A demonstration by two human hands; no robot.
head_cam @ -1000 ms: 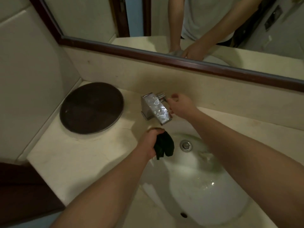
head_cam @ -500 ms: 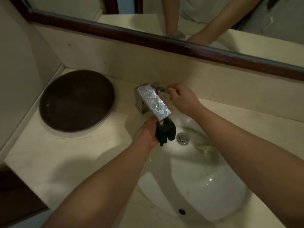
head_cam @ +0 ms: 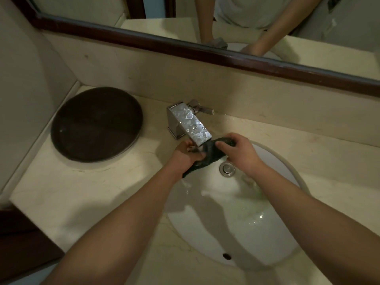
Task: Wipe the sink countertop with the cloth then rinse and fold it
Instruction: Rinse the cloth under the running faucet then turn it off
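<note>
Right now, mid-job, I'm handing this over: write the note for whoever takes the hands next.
Left hand: shut on the dark cloth, under the faucet spout.
Right hand: also shut on the cloth, at its upper end, over the sink basin.
Cloth: bunched between both hands, its tail hanging toward the drain.
Rinse: water trickles off the cloth into the basin. The countertop wipe can't be judged.
Left: finish rinsing, shut the handle, fold the cloth.
</note>
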